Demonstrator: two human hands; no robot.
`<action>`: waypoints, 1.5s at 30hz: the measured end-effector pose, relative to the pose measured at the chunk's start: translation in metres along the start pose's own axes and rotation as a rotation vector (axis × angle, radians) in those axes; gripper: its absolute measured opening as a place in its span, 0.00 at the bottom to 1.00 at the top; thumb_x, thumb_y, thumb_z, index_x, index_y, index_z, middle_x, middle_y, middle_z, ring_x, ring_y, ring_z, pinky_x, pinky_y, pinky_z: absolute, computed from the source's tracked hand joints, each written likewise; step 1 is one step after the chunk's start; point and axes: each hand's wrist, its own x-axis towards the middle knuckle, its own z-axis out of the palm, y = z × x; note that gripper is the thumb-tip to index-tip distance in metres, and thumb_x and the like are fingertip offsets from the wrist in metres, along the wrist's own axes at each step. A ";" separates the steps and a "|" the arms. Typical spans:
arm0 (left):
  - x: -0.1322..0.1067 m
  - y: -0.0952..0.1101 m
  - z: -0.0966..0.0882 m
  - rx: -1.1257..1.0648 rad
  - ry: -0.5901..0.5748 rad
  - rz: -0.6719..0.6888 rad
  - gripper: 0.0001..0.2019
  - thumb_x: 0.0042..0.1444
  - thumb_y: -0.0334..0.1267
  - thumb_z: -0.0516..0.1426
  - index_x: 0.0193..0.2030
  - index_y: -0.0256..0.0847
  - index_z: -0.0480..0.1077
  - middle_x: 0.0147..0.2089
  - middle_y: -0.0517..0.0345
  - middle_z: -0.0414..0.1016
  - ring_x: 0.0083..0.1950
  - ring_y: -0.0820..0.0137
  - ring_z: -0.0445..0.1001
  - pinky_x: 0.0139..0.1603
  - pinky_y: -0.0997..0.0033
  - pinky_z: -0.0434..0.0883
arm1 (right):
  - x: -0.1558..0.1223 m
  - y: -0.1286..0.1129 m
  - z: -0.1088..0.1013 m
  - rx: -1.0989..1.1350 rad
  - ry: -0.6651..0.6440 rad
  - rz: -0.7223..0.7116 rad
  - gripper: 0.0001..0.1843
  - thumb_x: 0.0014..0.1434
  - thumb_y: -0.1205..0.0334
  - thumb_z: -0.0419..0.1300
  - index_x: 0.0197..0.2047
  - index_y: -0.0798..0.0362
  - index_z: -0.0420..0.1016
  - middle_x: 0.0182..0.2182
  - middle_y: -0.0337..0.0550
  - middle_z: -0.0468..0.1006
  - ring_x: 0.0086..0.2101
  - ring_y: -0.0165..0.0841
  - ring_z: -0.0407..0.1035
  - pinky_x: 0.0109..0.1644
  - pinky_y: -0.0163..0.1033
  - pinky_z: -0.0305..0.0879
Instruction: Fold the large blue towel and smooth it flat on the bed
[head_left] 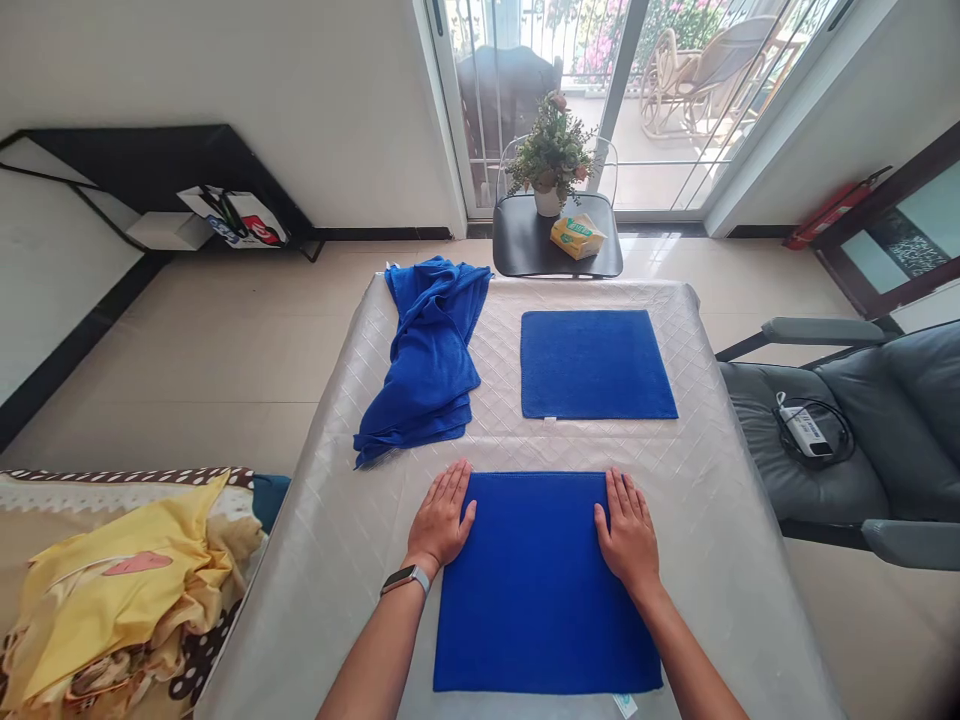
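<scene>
A blue towel [544, 580] lies flat and smooth in front of me, with a small white tag at its near edge. My left hand [440, 515] rests flat on its upper left edge, fingers stretched out. On the opposite edge, my right hand [626, 525] lies flat too, palm down, fingers extended. Neither hand grips anything. Farther back to the right lies another blue towel [598, 364], neatly rectangular, with a tag on its near edge. To its left sits a crumpled pile of blue towels [431, 360].
The table [360, 600] wears a shiny quilted cover. Beyond it, a black chair [517, 245] holds a potted plant [551, 155] and a yellow tissue pack [577, 237]. At right, a grey armchair [765, 400] bears a power strip [806, 430]. Yellow fabric [112, 580] lies at left.
</scene>
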 end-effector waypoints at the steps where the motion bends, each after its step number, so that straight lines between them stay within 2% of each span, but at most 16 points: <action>1: 0.000 0.000 0.000 -0.001 0.000 0.001 0.34 0.67 0.42 0.45 0.74 0.43 0.32 0.75 0.54 0.47 0.74 0.62 0.49 0.72 0.54 0.53 | 0.000 0.000 0.000 -0.002 0.002 -0.004 0.34 0.70 0.56 0.41 0.74 0.51 0.32 0.71 0.42 0.46 0.69 0.39 0.41 0.71 0.52 0.42; 4: 0.000 -0.001 0.001 -0.003 -0.003 0.002 0.34 0.67 0.42 0.45 0.74 0.43 0.32 0.75 0.54 0.47 0.74 0.62 0.49 0.73 0.54 0.52 | 0.002 -0.009 -0.004 -0.020 0.038 0.027 0.34 0.69 0.58 0.41 0.74 0.53 0.32 0.71 0.46 0.48 0.69 0.42 0.41 0.71 0.55 0.41; 7: 0.000 -0.001 0.002 -0.007 0.000 -0.001 0.34 0.67 0.42 0.45 0.74 0.43 0.33 0.75 0.55 0.47 0.74 0.62 0.49 0.73 0.55 0.52 | 0.004 -0.043 -0.008 -0.006 0.069 0.056 0.34 0.69 0.61 0.41 0.74 0.56 0.32 0.71 0.50 0.48 0.69 0.45 0.39 0.70 0.59 0.40; 10: 0.000 -0.002 0.001 -0.012 0.003 0.003 0.34 0.67 0.42 0.45 0.74 0.43 0.33 0.75 0.54 0.47 0.74 0.62 0.49 0.72 0.55 0.52 | 0.007 -0.098 -0.005 0.092 0.020 -0.068 0.34 0.68 0.63 0.42 0.74 0.56 0.34 0.70 0.49 0.49 0.69 0.43 0.41 0.70 0.56 0.41; 13: -0.001 -0.003 0.002 -0.004 0.001 0.016 0.34 0.67 0.42 0.45 0.74 0.42 0.32 0.75 0.53 0.47 0.74 0.61 0.49 0.72 0.54 0.53 | 0.009 -0.149 0.007 0.191 -0.042 -0.212 0.34 0.68 0.61 0.45 0.74 0.54 0.39 0.70 0.45 0.49 0.69 0.41 0.41 0.71 0.52 0.41; 15: -0.001 -0.003 0.003 0.001 -0.002 0.022 0.34 0.67 0.41 0.45 0.74 0.41 0.32 0.75 0.52 0.46 0.74 0.61 0.49 0.72 0.54 0.53 | 0.009 -0.167 0.015 0.222 -0.054 -0.253 0.33 0.69 0.58 0.46 0.73 0.54 0.41 0.70 0.43 0.49 0.69 0.41 0.41 0.71 0.52 0.40; 17: -0.001 -0.004 0.004 -0.003 -0.003 0.023 0.34 0.66 0.41 0.45 0.74 0.41 0.33 0.75 0.52 0.46 0.74 0.61 0.49 0.72 0.54 0.53 | 0.008 -0.172 0.021 0.227 -0.055 -0.265 0.33 0.69 0.55 0.46 0.73 0.53 0.42 0.70 0.42 0.49 0.69 0.40 0.41 0.71 0.51 0.39; 19: -0.001 -0.003 0.004 -0.009 0.001 0.017 0.34 0.66 0.41 0.45 0.74 0.41 0.33 0.75 0.53 0.47 0.74 0.61 0.49 0.72 0.54 0.53 | 0.007 -0.166 0.021 0.213 -0.057 -0.273 0.33 0.69 0.55 0.46 0.73 0.52 0.41 0.70 0.41 0.48 0.69 0.39 0.40 0.71 0.51 0.38; 22: -0.001 -0.002 0.002 -0.004 -0.003 0.008 0.34 0.67 0.41 0.45 0.74 0.42 0.33 0.75 0.53 0.47 0.74 0.61 0.49 0.72 0.54 0.53 | 0.007 -0.141 0.016 0.164 -0.058 -0.263 0.33 0.70 0.55 0.45 0.73 0.51 0.40 0.70 0.40 0.48 0.69 0.39 0.40 0.71 0.51 0.38; 25: -0.001 -0.001 0.001 0.008 -0.016 0.001 0.34 0.67 0.42 0.45 0.74 0.43 0.33 0.75 0.54 0.47 0.74 0.62 0.49 0.72 0.54 0.53 | 0.007 -0.101 0.010 0.086 -0.046 -0.205 0.33 0.70 0.56 0.45 0.73 0.51 0.38 0.70 0.41 0.49 0.69 0.39 0.41 0.71 0.52 0.38; 29: -0.001 -0.001 0.000 0.021 -0.015 -0.002 0.34 0.67 0.42 0.45 0.74 0.42 0.33 0.75 0.53 0.48 0.74 0.62 0.49 0.72 0.54 0.54 | 0.004 -0.039 0.004 -0.016 -0.003 -0.056 0.34 0.70 0.56 0.43 0.74 0.53 0.35 0.70 0.44 0.50 0.69 0.40 0.41 0.71 0.54 0.39; 32: -0.001 -0.001 0.000 0.018 -0.010 0.007 0.34 0.67 0.42 0.45 0.74 0.42 0.33 0.75 0.53 0.48 0.74 0.62 0.49 0.72 0.54 0.53 | 0.003 -0.010 0.001 -0.046 0.017 0.026 0.34 0.71 0.56 0.41 0.74 0.54 0.31 0.71 0.46 0.49 0.69 0.40 0.40 0.71 0.53 0.41; 37: 0.000 -0.001 0.000 0.021 -0.001 0.007 0.34 0.67 0.42 0.45 0.75 0.41 0.33 0.75 0.52 0.48 0.74 0.62 0.49 0.73 0.55 0.52 | 0.003 -0.007 0.002 -0.049 0.014 0.052 0.35 0.71 0.55 0.39 0.74 0.54 0.27 0.71 0.46 0.46 0.70 0.40 0.39 0.71 0.53 0.41; 45: 0.000 -0.001 0.002 0.020 0.015 0.012 0.33 0.67 0.42 0.46 0.75 0.41 0.35 0.74 0.52 0.49 0.74 0.62 0.50 0.72 0.54 0.53 | 0.003 -0.008 0.004 -0.033 0.028 0.059 0.34 0.70 0.55 0.40 0.74 0.52 0.29 0.71 0.45 0.47 0.69 0.40 0.39 0.71 0.53 0.41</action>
